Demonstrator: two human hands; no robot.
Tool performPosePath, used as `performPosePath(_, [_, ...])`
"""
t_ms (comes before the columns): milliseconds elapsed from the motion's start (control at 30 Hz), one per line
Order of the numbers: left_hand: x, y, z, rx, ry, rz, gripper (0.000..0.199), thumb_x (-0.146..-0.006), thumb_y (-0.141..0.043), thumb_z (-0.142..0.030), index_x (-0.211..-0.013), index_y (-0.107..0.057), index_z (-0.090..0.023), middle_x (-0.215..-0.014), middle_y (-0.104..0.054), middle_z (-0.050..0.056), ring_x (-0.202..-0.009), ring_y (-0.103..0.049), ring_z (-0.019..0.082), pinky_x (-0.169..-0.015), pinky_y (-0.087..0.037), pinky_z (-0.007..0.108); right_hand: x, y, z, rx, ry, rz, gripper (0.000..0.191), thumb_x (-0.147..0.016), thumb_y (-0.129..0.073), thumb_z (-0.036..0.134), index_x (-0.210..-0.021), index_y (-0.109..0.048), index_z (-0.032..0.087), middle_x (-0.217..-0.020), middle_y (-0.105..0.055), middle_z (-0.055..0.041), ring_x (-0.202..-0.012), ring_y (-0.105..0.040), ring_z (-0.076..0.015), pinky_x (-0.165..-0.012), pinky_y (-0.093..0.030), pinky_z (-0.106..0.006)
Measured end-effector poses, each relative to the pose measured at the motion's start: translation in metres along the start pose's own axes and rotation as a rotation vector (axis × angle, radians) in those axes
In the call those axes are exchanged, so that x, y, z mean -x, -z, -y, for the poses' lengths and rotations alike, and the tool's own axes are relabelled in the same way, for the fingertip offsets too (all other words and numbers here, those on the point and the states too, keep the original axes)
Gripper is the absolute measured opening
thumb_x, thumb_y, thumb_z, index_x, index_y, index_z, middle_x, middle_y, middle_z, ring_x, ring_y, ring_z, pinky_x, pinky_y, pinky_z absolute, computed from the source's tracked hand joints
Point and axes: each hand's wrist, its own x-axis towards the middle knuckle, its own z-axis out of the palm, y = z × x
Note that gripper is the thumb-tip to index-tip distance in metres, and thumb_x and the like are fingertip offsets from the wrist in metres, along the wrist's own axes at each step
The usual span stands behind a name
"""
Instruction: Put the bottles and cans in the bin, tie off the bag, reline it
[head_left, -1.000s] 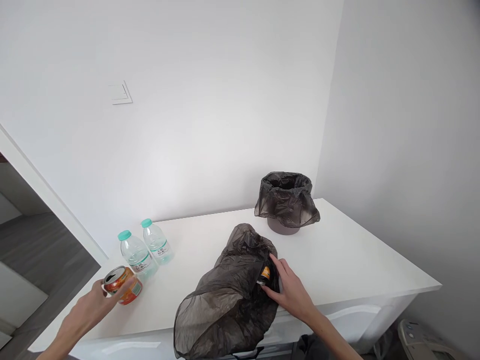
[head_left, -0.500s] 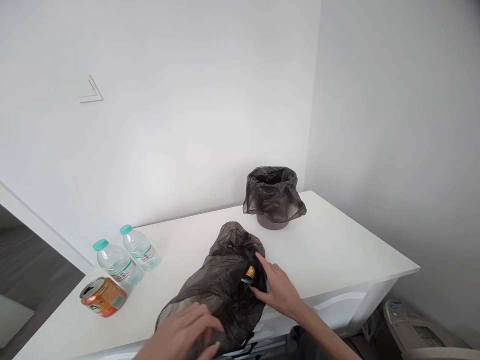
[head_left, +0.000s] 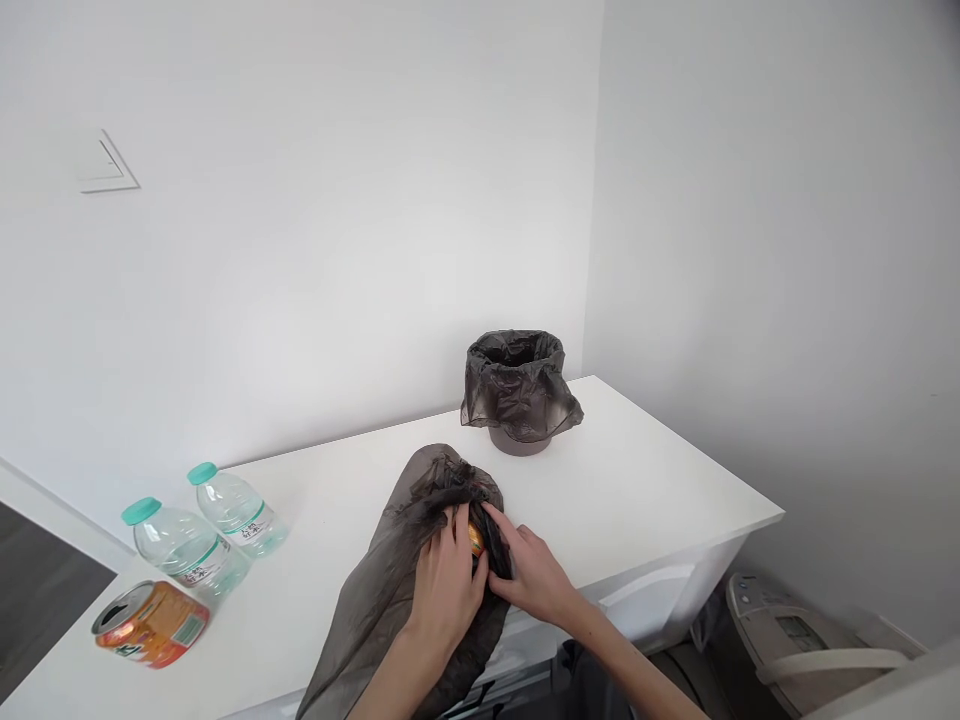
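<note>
A black see-through plastic bag (head_left: pixel 379 590) lies loosely over the table's front edge. Inside its bunched mouth part of an orange can (head_left: pixel 475 541) shows; the rest of the can is covered. My left hand (head_left: pixel 448 585) is curled over the bag at that mouth, fingertips closed on the gathered plastic beside the can. From the right, my right hand (head_left: pixel 529 570) pinches the mouth's other side between thumb and fingers. Whether either hand presses on the can itself is hard to see.
Left on the white table (head_left: pixel 622 470) stand an opened orange drink can (head_left: pixel 154 625) and two clear bottles with teal caps, a nearer bottle (head_left: pixel 187 550) and a farther bottle (head_left: pixel 240 510). A bin (head_left: pixel 519 400) lined with black plastic stands behind the bag. An appliance (head_left: pixel 787 630) sits lower right.
My left hand has moved up and right from the bag's lower part to its mouth. The plastic has drawn in around the can, which shows less. The view has shifted right.
</note>
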Motion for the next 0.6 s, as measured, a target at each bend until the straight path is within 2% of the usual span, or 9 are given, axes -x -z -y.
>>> performPosePath(133, [-0.011,0.001,0.007,0.098,0.052,0.062,0.057,-0.097,-0.045,-0.023,-0.151,-0.032,-0.011,-0.135,-0.062,0.024,-0.117,-0.067,0.035,-0.090,-0.056,0.046,0.000,-0.002,-0.001,-0.002,0.017,-0.034,0.087,-0.080,-0.060,0.021,-0.161,-0.027,0.024,-0.125,-0.070,-0.0070,-0.104,-0.062,-0.0267,-0.093,-0.049,-0.035])
performPosePath(200, [-0.007,0.009,0.009,0.180,0.035,0.067,0.059,-0.099,-0.044,-0.028,-0.154,-0.027,-0.014,-0.134,-0.063,0.025,-0.118,-0.068,0.036,-0.089,-0.057,0.047,0.000,-0.003,-0.001,-0.013,0.003,-0.055,0.087,-0.081,-0.060,0.021,-0.161,-0.026,0.025,-0.119,-0.071,-0.0067,-0.103,-0.062,-0.0262,-0.091,-0.050,-0.035])
performPosePath(267, [0.005,0.024,0.011,0.260,-0.007,0.025,0.064,-0.099,-0.046,-0.032,-0.157,-0.021,-0.020,-0.138,-0.062,0.022,-0.123,-0.066,0.034,-0.093,-0.056,0.047,0.001,-0.004,-0.002,-0.037,-0.017,-0.064,0.087,-0.082,-0.061,0.022,-0.161,-0.026,0.025,-0.117,-0.071,-0.0068,-0.104,-0.063,-0.0262,-0.092,-0.051,-0.035])
performPosePath(333, [0.024,0.047,0.014,0.292,-0.045,-0.016,0.068,-0.097,-0.049,-0.034,-0.158,-0.020,-0.028,-0.141,-0.061,0.018,-0.118,-0.069,0.032,-0.091,-0.058,0.045,0.001,-0.006,-0.003,-0.055,-0.035,-0.058,0.088,-0.082,-0.061,0.023,-0.162,-0.025,0.025,-0.115,-0.071,-0.0072,-0.104,-0.063,-0.0269,-0.092,-0.051,-0.036])
performPosePath(400, [0.050,0.076,0.022,0.289,-0.080,-0.007,0.066,-0.095,-0.054,-0.036,-0.154,-0.026,-0.034,-0.142,-0.061,0.013,-0.105,-0.074,0.029,-0.082,-0.061,0.040,0.002,-0.008,-0.005,-0.059,-0.046,-0.053,0.088,-0.081,-0.063,0.024,-0.162,-0.026,0.024,-0.114,-0.071,-0.0079,-0.105,-0.064,-0.0277,-0.092,-0.052,-0.037])
performPosePath(500, [0.087,0.126,0.050,0.315,-0.118,-0.022,0.058,-0.092,-0.059,-0.045,-0.146,-0.036,-0.041,-0.131,-0.069,0.007,-0.102,-0.075,0.027,-0.082,-0.062,0.036,0.003,-0.012,-0.007,-0.068,-0.051,-0.058,0.086,-0.083,-0.062,0.028,-0.161,-0.026,0.025,-0.118,-0.070,-0.0083,-0.107,-0.064,-0.0280,-0.091,-0.052,-0.038])
performPosePath(533, [0.096,0.143,0.063,0.312,-0.067,-0.049,0.056,-0.092,-0.059,-0.048,-0.144,-0.039,-0.041,-0.123,-0.073,0.006,-0.097,-0.075,0.027,-0.079,-0.062,0.035,0.004,-0.013,-0.007,-0.070,-0.055,-0.060,0.084,-0.084,-0.061,0.029,-0.161,-0.026,0.025,-0.119,-0.070,-0.0080,-0.107,-0.065,-0.0280,-0.091,-0.053,-0.038])
performPosePath(600, [0.105,0.175,0.093,0.224,0.123,-0.107,0.054,-0.092,-0.055,-0.058,-0.141,-0.045,-0.037,-0.108,-0.076,0.006,-0.074,-0.074,0.026,-0.063,-0.059,0.034,0.006,-0.015,-0.007,-0.074,-0.062,-0.060,0.082,-0.086,-0.059,0.031,-0.161,-0.026,0.028,-0.120,-0.070,-0.0070,-0.108,-0.065,-0.0279,-0.091,-0.053,-0.038])
